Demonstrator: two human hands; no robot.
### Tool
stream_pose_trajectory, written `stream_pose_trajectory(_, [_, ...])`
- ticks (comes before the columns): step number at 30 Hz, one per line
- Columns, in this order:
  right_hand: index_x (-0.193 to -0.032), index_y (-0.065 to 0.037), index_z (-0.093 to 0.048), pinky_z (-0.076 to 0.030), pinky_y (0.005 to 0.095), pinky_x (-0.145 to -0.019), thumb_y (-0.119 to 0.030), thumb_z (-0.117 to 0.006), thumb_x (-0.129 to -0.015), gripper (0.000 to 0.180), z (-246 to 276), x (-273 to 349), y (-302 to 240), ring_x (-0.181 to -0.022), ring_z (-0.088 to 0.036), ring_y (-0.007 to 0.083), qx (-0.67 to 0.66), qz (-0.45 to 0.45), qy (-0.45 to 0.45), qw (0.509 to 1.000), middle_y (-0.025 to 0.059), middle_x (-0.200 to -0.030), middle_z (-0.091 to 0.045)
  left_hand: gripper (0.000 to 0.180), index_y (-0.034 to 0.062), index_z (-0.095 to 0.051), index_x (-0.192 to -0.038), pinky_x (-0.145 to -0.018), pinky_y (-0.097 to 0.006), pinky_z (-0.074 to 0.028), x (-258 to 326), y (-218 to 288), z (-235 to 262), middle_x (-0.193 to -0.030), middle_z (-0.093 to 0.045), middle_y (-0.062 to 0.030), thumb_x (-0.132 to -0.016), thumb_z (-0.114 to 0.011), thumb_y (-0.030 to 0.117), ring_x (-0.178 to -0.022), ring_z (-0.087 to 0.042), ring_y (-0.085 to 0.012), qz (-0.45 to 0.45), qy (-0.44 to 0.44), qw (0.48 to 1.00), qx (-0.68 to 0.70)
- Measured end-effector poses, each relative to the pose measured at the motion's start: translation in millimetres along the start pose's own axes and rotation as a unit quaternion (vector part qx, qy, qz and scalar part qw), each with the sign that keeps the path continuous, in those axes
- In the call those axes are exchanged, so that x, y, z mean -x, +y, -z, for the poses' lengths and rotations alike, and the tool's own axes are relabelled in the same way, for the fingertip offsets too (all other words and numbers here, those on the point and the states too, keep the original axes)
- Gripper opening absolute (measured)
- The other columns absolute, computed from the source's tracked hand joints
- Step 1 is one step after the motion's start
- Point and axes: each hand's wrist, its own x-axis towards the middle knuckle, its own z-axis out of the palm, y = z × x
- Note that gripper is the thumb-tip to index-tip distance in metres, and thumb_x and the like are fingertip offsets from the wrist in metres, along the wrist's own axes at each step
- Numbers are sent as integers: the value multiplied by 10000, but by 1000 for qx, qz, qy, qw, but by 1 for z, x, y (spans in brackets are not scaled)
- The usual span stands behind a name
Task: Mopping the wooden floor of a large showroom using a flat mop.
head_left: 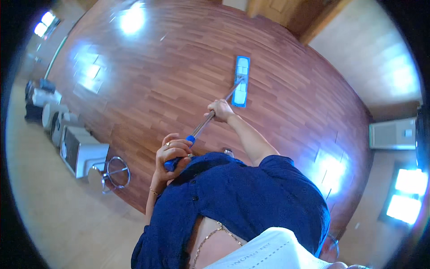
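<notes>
A flat mop runs away from me across the brown wood-plank floor (179, 74). Its long blue and white head (240, 95) lies on the boards ahead, a little right of centre. My left hand (174, 151), with a ring on a finger, is closed around the blue grip (171, 165) at the near end, close to my body. Farther along, my right hand (219, 110) wraps round the metal pole (202, 127). The pole slants up and to the right from hand to hand, then joins the middle of the head.
Along the left wall stand a white box-shaped appliance (89, 157), a round metal-framed stool (117, 172) and several other items. A white unit (394, 134) stands by the right wall. Wooden door woodwork (280, 11) is at the far side. Bright light reflects off the floor.
</notes>
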Motion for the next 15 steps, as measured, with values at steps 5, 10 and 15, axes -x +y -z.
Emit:
stream_pose_trajectory(5, [-611, -134, -589, -471, 470, -661, -440, -678, -782, 361, 23, 105, 65, -729, -612, 332, -9, -116, 95, 989, 85, -674, -631, 108, 101, -611, -767, -1002, -447, -353, -46, -12, -61, -843, -678, -50, -774, -708, 149, -966, -654, -252, -25, -125, 989, 69])
stream_pose_trajectory(10, [-592, -130, -531, -430, 501, -618, -377, -726, -730, 344, 36, 218, 96, -689, -580, 354, 9, -220, 207, 953, 106, -625, -585, 152, 98, -582, -772, -944, -432, -400, -79, -19, -132, -865, -669, -42, -744, -727, 63, -974, -647, -256, -59, -236, 961, 134])
stream_pose_trajectory(15, [-590, -126, -514, -408, 497, -712, -368, -727, -741, 355, 46, 312, 89, -759, -565, 338, -4, -365, 221, 904, 74, -647, -573, 161, 66, -575, -804, -891, -426, -437, -103, -2, -186, -890, -659, -68, -751, -722, 26, -1015, -614, -289, 13, -351, 898, 265])
